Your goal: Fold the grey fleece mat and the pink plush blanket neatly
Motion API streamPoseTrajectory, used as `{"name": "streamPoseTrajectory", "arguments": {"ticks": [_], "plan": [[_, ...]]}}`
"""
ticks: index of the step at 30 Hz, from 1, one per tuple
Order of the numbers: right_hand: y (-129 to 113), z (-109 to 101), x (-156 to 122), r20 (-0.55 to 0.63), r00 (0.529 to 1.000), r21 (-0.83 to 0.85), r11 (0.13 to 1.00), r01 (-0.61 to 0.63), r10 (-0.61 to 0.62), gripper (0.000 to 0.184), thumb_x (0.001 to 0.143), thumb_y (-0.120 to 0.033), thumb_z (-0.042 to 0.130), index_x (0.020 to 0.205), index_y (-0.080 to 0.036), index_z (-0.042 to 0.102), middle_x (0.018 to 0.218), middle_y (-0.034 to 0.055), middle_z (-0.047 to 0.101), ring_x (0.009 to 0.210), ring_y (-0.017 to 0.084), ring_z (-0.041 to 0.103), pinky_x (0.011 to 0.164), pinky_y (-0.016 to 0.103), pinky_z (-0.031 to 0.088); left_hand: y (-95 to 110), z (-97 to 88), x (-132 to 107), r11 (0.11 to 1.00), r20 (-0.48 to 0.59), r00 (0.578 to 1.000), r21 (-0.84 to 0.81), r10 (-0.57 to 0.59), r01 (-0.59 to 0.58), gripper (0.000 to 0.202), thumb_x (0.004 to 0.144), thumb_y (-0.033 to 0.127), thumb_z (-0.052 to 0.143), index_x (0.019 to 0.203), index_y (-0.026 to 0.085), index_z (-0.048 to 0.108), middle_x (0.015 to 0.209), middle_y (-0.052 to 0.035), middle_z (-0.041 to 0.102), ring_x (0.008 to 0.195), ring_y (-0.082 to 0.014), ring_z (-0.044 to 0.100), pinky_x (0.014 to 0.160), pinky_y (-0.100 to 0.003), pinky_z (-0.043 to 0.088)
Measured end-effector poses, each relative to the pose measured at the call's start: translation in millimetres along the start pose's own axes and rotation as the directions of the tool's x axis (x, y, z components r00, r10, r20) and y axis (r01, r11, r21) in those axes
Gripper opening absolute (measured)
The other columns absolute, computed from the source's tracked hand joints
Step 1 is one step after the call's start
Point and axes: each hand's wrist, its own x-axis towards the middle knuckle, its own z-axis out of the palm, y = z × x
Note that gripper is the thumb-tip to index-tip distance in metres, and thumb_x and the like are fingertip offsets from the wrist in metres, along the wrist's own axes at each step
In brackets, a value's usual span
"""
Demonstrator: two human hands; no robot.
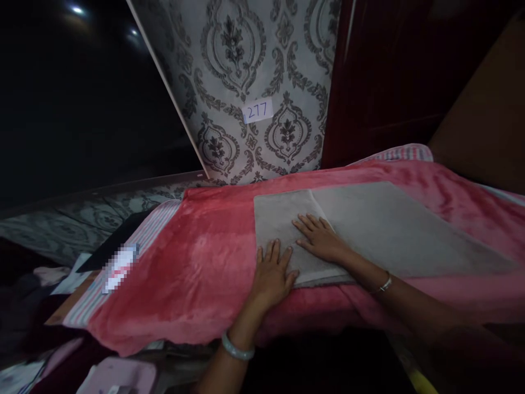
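Observation:
A grey cloth [381, 230] lies flat on a pink plush blanket [197, 262], with one part folded over at its left end. My left hand [271, 273] rests flat on the near left corner of the grey cloth, fingers spread and open. My right hand [320, 238] lies flat on the folded part a little further in, fingers stretched out. Neither hand holds anything. A pale bangle is on my left wrist and a thin bracelet on my right.
A striped sheet [139, 241] shows under the blanket's left edge. Patterned wallpaper with a paper label reading 277 [257, 110] stands behind. A dark red wooden panel [377, 82] is at the back right. Clutter and a pink object [118, 375] lie at lower left.

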Motion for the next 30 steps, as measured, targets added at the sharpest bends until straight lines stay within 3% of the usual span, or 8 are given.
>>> {"name": "streamPoseTrajectory", "arguments": {"ticks": [4,7,11,13,15,18,22,30], "plan": [[-1,-1,0,-0.005,1.0,-0.015,1.0,0.001,-0.001,0.062,0.098,-0.047,0.049,0.155,-0.028,0.037,0.163,0.0076,0.024,0.151,0.03,0.018,0.12,0.056,0.014,-6,10.2,-4,0.994,-0.063,0.998,-0.113,-0.018,0.011,0.056,0.093,0.037,0.055,0.146,0.023,0.048,0.163,-0.0149,0.025,0.153,-0.032,0.014,0.121,-0.06,0.01],[-2,-6,3,-0.012,1.0,-0.023,1.0,0.008,-0.009,0.06,0.098,-0.045,0.049,0.154,-0.026,0.038,0.163,0.0087,0.025,0.15,0.031,0.019,0.12,0.056,0.015,-16,14.5,-5,0.891,-0.206,0.948,-0.435,-0.243,0.134,0.053,0.086,0.032,0.063,0.137,0.019,0.058,0.163,-0.0143,0.026,0.153,-0.0324,0.015,0.122,-0.055,0.016],[-7,-10,2,-0.004,1.0,0.003,1.0,-0.022,0.022,0.058,0.097,-0.042,0.052,0.151,-0.024,0.044,0.161,0.0114,0.029,0.15,0.032,0.021,0.119,0.057,0.018,-35,12.5,-8,0.319,-0.14,0.841,-0.947,-0.523,0.041,0.061,0.079,0.038,0.071,0.135,0.016,0.058,0.149,-0.0168,0.05,0.14,-0.03,0.043,0.116,-0.042,0.034],[-19,-11,-6,0.023,0.999,0.048,0.998,-0.044,0.043,0.06,0.096,-0.044,0.052,0.151,-0.022,0.044,0.16,0.0149,0.03,0.148,0.033,0.024,0.118,0.058,0.022,-44,7.4,-9,0.03,-0.017,0.849,-1.0,-0.529,-0.002,0.065,0.07,0.04,0.08,0.128,0.017,0.061,0.135,-0.0154,0.063,0.129,-0.0302,0.055,0.108,-0.039,0.044],[-38,-9,-22,0.055,0.998,0.113,0.993,0.013,-0.019,0.069,0.093,-0.051,0.055,0.153,-0.02,0.041,0.159,0.0183,0.03,0.147,0.035,0.027,0.117,0.057,0.025,-52,1.4,-6,-0.131,0.098,0.89,-0.99,-0.446,0.043,0.065,0.063,0.038,0.085,0.121,0.015,0.065,0.12,-0.0145,0.071,0.117,-0.031,0.064,0.098,-0.038,0.051],[-75,-3,-48,0.046,0.986,0.173,0.973,0.15,-0.16,0.087,0.084,-0.055,0.066,0.157,-0.02,0.034,0.16,0.0176,0.029,0.148,0.036,0.024,0.119,0.056,0.023,-66,-7.0,9,-0.198,0.174,0.941,-0.973,-0.29,0.119,0.051,0.063,0.034,0.084,0.107,0.012,0.071,0.103,-0.0127,0.076,0.105,-0.0303,0.069,0.089,-0.037,0.055],[-107,7,-67,-0.05,0.992,0.155,0.98,0.123,-0.116,0.085,0.082,-0.038,0.068,0.157,-0.017,0.032,0.158,0.0168,0.033,0.148,0.034,0.023,0.12,0.057,0.02,-84,-18.3,49,-0.208,0.273,0.894,-0.955,-0.354,0.21,0.022,0.066,0.023,0.079,0.081,0.011,0.071,0.084,-0.012,0.076,0.093,-0.0279,0.072,0.086,-0.036,0.057],[-98,6,-69,-0.054,0.988,0.023,0.989,0.148,-0.146,0.08,0.083,-0.005,0.052,0.158,-0.022,0.03,0.158,0.0164,0.034,0.145,0.035,0.031,0.114,0.057,0.034,-90,-34.3,116,-0.145,0.292,0.866,-0.956,-0.407,0.254,0.023,0.068,0.02,0.078,0.088,0.012,0.071,0.086,-0.0101,0.077,0.091,-0.0274,0.073,0.085,-0.037,0.059]]}}
